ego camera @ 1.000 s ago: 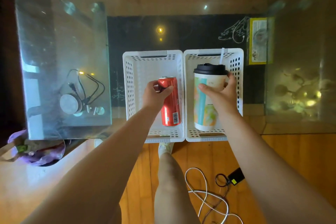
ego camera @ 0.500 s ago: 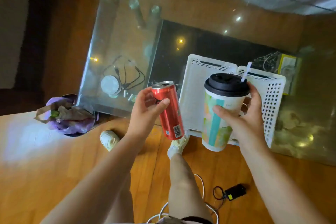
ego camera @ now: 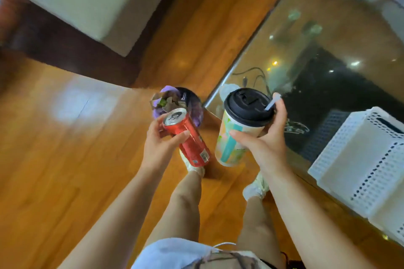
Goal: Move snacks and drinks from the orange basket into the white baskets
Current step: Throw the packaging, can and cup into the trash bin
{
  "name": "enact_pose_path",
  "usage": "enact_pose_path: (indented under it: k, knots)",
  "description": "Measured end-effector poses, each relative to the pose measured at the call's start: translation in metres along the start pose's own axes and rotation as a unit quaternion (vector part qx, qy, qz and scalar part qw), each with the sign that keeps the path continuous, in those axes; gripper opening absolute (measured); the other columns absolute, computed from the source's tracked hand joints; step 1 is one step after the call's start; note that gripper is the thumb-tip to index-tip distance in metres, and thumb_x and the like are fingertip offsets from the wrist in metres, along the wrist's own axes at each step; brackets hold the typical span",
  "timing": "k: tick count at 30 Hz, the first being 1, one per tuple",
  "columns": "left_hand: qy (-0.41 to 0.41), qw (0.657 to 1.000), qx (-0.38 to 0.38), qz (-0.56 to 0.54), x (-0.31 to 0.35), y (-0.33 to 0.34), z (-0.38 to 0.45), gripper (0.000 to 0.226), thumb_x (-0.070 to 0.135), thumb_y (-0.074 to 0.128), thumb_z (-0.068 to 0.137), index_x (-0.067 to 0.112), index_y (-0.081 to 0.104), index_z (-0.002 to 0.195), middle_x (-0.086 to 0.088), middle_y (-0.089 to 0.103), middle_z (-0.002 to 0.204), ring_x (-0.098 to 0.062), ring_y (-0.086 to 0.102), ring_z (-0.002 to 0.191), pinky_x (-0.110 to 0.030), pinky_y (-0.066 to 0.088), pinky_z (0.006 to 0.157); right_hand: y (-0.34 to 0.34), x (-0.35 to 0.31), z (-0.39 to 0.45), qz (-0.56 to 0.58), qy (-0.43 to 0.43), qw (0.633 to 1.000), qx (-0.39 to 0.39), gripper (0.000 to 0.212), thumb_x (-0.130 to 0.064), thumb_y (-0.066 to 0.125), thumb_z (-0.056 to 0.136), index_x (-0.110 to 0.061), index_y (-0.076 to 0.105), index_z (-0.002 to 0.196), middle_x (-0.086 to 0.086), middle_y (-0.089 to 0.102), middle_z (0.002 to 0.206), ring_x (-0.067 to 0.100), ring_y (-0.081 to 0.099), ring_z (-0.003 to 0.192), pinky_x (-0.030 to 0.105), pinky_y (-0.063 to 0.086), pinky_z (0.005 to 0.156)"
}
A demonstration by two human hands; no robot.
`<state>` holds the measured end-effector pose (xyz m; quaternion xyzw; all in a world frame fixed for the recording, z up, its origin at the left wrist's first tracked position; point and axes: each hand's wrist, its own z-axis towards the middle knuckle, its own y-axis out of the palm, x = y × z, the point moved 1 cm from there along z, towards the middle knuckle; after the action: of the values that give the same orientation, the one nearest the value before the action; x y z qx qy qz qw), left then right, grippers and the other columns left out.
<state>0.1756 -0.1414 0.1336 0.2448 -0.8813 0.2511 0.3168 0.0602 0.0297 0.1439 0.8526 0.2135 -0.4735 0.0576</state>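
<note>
Both hands grip drinks: left hand (ego camera: 162,144) holds red can (ego camera: 188,138), right hand (ego camera: 265,137) holds lidded cup (ego camera: 235,133).

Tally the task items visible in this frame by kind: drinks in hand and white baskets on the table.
Red can, in the left hand: 1
Lidded paper cup with straw, in the right hand: 1
White baskets, on the glass table: 2, side by side, the nearer cut off by the frame edge
Total: 4
</note>
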Motion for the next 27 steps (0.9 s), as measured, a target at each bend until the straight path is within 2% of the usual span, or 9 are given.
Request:
enact_pose_path:
  k: [5,9,12,14,18,20,23,25,27]
  knots:
    - [-0.029,0.997,0.062,-0.026,-0.033,-0.067,0.046,0.056,0.009,0.076,0.072,0.023,0.045,0.116,-0.009,0.058,0.119,-0.026,0.059,0.107,-0.041,0.053,0.088,0.076,0.008,0.037,-0.025,-0.006,0.999,-0.039,0.106,0.004,0.078,0.058,-0.048,0.023,0.133,-0.004,0.031,0.147,0.009,0.039,0.132,0.044,0.038,0.108]
    - [-0.032,0.995,0.093,-0.025,-0.060,-0.076,0.088,0.058,0.008,0.079,0.066,0.020,0.042,0.110,-0.003,0.057,0.112,-0.021,0.060,0.100,-0.040,0.053,0.085,0.121,0.035,0.072,-0.064,-0.021,0.996,-0.058,0.100,0.007,0.079,0.054,-0.031,0.030,0.133,-0.003,0.039,0.138,0.009,0.043,0.127,0.027,0.040,0.105]
    - [-0.027,0.994,0.107,-0.009,-0.081,-0.065,0.119,0.062,0.011,0.082,0.061,0.020,0.039,0.106,0.011,0.053,0.097,-0.008,0.057,0.088,-0.024,0.049,0.071,0.149,0.064,0.095,-0.110,-0.049,0.989,-0.088,0.099,0.004,0.081,0.051,-0.022,0.031,0.133,-0.007,0.041,0.130,0.010,0.043,0.125,0.010,0.041,0.094]
    - [-0.027,0.994,0.110,-0.003,-0.098,-0.054,0.139,0.068,0.012,0.083,0.058,0.022,0.037,0.107,0.016,0.051,0.095,-0.004,0.056,0.086,-0.015,0.046,0.065,0.163,0.087,0.108,-0.138,-0.054,0.984,-0.099,0.100,0.001,0.082,0.050,-0.023,0.031,0.133,-0.016,0.041,0.124,0.006,0.043,0.122,0.004,0.040,0.090]
    - [-0.027,0.994,0.103,0.011,-0.132,-0.032,0.169,0.079,0.005,0.078,0.061,0.024,0.037,0.126,0.004,0.050,0.117,-0.012,0.053,0.103,-0.019,0.048,0.079,0.178,0.126,0.123,-0.183,-0.052,0.979,-0.073,0.098,-0.005,0.084,0.052,-0.027,0.032,0.132,-0.011,0.042,0.127,0.004,0.043,0.119,0.001,0.038,0.085]
    - [-0.037,0.993,0.109,0.031,-0.144,-0.025,0.180,0.075,0.003,0.075,0.063,0.023,0.041,0.127,-0.001,0.047,0.123,-0.011,0.048,0.105,-0.008,0.042,0.072,0.179,0.141,0.129,-0.191,-0.051,0.978,-0.060,0.098,-0.005,0.085,0.052,-0.027,0.032,0.132,-0.012,0.041,0.125,-0.001,0.040,0.115,-0.006,0.034,0.080]
    - [-0.051,0.992,0.106,0.051,-0.158,-0.015,0.194,0.069,0.003,0.075,0.066,0.020,0.043,0.125,-0.003,0.045,0.124,-0.009,0.044,0.102,0.000,0.038,0.066,0.178,0.159,0.139,-0.207,-0.048,0.974,-0.076,0.097,-0.007,0.085,0.052,-0.025,0.032,0.132,-0.012,0.042,0.124,-0.003,0.040,0.114,-0.005,0.037,0.080]
    - [-0.054,0.991,0.098,0.067,-0.163,-0.010,0.201,0.069,0.004,0.075,0.067,0.018,0.042,0.126,-0.005,0.044,0.127,-0.009,0.042,0.103,-0.004,0.036,0.073,0.177,0.168,0.145,-0.227,-0.051,0.968,-0.099,0.097,-0.010,0.086,0.052,-0.023,0.032,0.131,-0.012,0.043,0.124,-0.004,0.042,0.113,-0.002,0.040,0.082]
    - [-0.057,0.993,0.079,0.070,-0.165,-0.008,0.206,0.073,0.003,0.076,0.068,0.015,0.040,0.131,-0.006,0.043,0.132,-0.015,0.045,0.115,-0.008,0.034,0.085,0.174,0.174,0.149,-0.253,-0.056,0.958,-0.124,0.095,-0.011,0.086,0.054,-0.021,0.032,0.132,-0.013,0.044,0.122,-0.007,0.040,0.110,-0.001,0.039,0.082]
